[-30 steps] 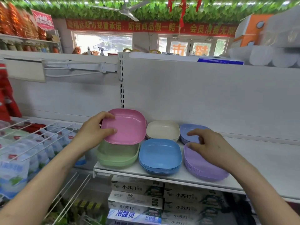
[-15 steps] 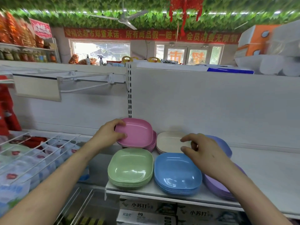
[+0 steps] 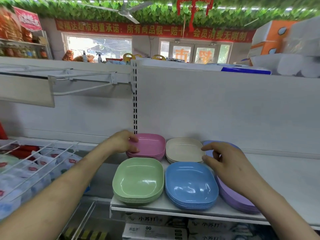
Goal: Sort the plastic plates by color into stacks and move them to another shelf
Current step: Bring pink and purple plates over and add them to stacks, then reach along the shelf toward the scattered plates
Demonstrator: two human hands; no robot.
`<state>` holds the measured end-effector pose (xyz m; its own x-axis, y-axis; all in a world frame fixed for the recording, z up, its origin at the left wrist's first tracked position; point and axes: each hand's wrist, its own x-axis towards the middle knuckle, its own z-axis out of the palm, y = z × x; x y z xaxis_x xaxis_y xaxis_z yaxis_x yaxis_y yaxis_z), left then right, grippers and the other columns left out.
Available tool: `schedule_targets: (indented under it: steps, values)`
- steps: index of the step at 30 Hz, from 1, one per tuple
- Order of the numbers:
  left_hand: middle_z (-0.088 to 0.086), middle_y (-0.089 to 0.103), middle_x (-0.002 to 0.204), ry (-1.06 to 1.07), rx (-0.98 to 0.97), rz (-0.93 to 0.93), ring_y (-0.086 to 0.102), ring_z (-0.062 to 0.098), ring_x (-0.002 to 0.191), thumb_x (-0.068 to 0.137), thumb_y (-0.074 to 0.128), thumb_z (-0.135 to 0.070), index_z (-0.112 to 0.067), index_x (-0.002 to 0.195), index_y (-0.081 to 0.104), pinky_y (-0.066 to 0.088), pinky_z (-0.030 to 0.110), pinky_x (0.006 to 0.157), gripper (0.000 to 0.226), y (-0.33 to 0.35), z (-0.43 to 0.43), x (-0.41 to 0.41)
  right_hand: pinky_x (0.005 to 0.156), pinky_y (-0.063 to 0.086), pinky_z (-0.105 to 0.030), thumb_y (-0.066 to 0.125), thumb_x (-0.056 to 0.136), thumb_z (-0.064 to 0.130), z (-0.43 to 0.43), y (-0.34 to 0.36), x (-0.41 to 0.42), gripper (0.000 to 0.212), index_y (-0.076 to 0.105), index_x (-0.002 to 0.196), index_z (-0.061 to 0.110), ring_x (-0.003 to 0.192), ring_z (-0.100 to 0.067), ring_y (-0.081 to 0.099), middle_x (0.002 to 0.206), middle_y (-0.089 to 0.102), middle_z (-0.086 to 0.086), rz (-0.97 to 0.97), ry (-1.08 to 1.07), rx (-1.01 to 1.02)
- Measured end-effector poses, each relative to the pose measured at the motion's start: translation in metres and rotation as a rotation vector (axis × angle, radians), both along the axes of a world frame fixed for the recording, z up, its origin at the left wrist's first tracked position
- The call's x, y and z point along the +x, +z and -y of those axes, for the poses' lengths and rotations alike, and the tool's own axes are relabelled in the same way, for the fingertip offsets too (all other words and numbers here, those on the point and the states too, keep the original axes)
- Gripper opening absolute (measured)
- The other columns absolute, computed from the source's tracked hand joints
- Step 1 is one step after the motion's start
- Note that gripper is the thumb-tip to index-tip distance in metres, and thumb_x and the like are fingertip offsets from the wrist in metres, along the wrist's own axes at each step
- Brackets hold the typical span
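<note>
Head view. Left hand (image 3: 123, 142) grips the left rim of the top pink plate (image 3: 150, 144), far-left stack on shelf (image 3: 277, 179). Right hand (image 3: 230, 163) is loosely curled and holds nothing, fingertips (image 3: 205, 148) just beside the right rim of the beige stack (image 3: 183, 149). Green stack (image 3: 138, 179) and blue stack (image 3: 190, 182) sit near.

Rounded-square plastic plates lie flat on the white shelf (image 3: 285, 179): pink stack (image 3: 150, 147) and cream stack (image 3: 183, 150) behind, green stack (image 3: 138, 181) and blue stack (image 3: 190, 184) in front, purple stack (image 3: 233, 198) rightmost, largely hidden, perhaps two piles.
</note>
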<state>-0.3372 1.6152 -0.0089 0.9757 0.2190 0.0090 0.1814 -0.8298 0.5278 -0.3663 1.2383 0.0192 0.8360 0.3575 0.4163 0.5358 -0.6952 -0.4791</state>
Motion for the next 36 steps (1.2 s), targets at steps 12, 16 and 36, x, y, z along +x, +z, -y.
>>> schedule_targets:
  steps: [12,16,36]
  values:
    - [-0.005,0.062,0.093,0.052,0.092,0.277,0.056,0.016,0.084,0.087,0.077,-0.039,-0.03,0.127,0.066,0.044,0.031,0.074,0.042,0.007,0.02,-0.027,0.072,0.044,-0.024,0.062,0.096,0.033,-0.004,-0.006,-0.005,0.024,0.068,0.119,0.032,0.078,-0.007,0.058,0.08,0.061,0.008,-0.057,-0.007,-0.01]
    - [-0.011,0.057,0.085,-0.062,0.054,0.387,0.057,0.013,0.082,0.088,0.076,-0.037,-0.03,0.127,0.064,0.047,0.034,0.075,0.041,0.02,0.069,-0.049,0.068,0.043,-0.018,0.062,0.097,0.033,0.01,-0.007,-0.011,0.023,0.068,0.119,0.032,0.076,0.0,0.057,0.078,0.062,0.009,-0.051,-0.028,0.006]
    - [-0.011,0.062,0.081,-0.554,-0.134,0.467,0.058,0.006,0.075,0.092,0.07,-0.045,-0.041,0.118,0.064,0.042,0.025,0.071,0.027,0.017,0.522,-0.043,0.077,0.051,-0.032,0.062,0.097,0.033,0.392,0.007,-0.06,0.022,0.067,0.119,0.031,0.073,-0.005,0.059,0.082,0.064,0.006,0.009,-0.333,0.04]
